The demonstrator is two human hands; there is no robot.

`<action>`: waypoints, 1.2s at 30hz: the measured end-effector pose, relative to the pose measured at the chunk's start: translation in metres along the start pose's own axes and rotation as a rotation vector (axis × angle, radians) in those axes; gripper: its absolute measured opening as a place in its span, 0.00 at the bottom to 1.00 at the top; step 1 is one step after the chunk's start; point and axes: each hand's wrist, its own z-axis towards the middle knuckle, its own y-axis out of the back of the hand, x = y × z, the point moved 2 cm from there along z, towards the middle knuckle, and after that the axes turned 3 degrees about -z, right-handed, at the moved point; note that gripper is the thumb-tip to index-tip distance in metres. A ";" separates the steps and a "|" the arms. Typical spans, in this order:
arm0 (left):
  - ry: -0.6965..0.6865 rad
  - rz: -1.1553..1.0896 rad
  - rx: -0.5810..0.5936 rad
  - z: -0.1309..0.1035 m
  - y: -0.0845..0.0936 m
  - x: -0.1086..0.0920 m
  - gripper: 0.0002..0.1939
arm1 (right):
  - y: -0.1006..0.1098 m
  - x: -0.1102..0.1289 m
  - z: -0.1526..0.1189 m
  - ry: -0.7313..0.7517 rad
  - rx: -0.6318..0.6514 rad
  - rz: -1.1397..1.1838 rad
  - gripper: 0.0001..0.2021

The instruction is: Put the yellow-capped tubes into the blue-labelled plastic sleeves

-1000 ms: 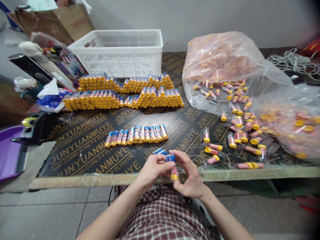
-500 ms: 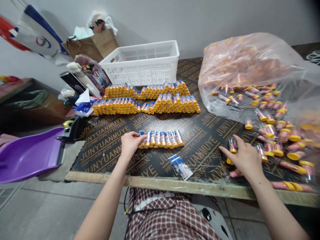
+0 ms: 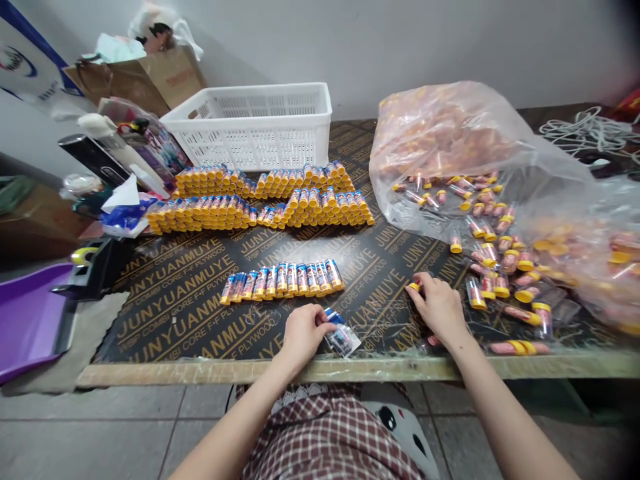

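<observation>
My left hand (image 3: 305,331) is closed in a pinch at the edge of a small stack of blue-topped printed labels (image 3: 345,339) on the tabletop. The fingers hide how much of a label they hold. My right hand (image 3: 439,308) is closed around a small clear tube with a yellow cap (image 3: 415,286), which is mostly hidden by the fingers. Beyond my left hand lies a row of labelled tubes (image 3: 283,279) with blue tops and yellow ends. To the right of my right hand lie several unlabelled tubes with pink contents (image 3: 501,283), loose on the table.
Stacked labelled tubes (image 3: 200,213) stand in front of a white plastic basket (image 3: 260,137). A large translucent bag (image 3: 450,127) of tubes lies at the back right. A tape dispenser (image 3: 95,263) and a purple dustpan (image 3: 37,313) are at the left. The table's wooden edge (image 3: 210,369) runs nearest me.
My left hand has left the row of labelled tubes and come right and nearer to the labels. My right hand, open before, has closed on a tube. The view has shifted right.
</observation>
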 end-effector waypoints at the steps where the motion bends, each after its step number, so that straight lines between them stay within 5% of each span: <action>1: 0.003 -0.001 -0.012 -0.001 -0.003 0.002 0.06 | -0.001 -0.001 0.000 0.005 -0.012 0.024 0.13; 7: -0.039 -0.019 -0.053 -0.005 -0.001 0.004 0.03 | 0.000 0.001 0.000 0.036 -0.096 0.196 0.16; 10: -0.052 -0.026 -0.100 -0.008 0.001 0.001 0.02 | 0.016 0.013 -0.009 0.023 -0.166 0.528 0.17; 13: -0.092 -0.109 -0.150 -0.010 0.003 -0.004 0.07 | 0.038 0.034 -0.027 0.035 -0.108 0.872 0.16; 16: 0.028 -0.396 -0.122 -0.009 0.005 -0.006 0.10 | 0.054 0.057 -0.049 0.063 0.004 1.009 0.15; 23: 0.374 -0.988 -0.051 -0.006 0.008 -0.007 0.19 | 0.060 0.086 -0.085 0.169 0.023 1.107 0.17; 36: 0.440 -1.119 -0.207 -0.005 0.010 -0.005 0.18 | 0.061 0.100 -0.092 0.315 -0.018 1.080 0.22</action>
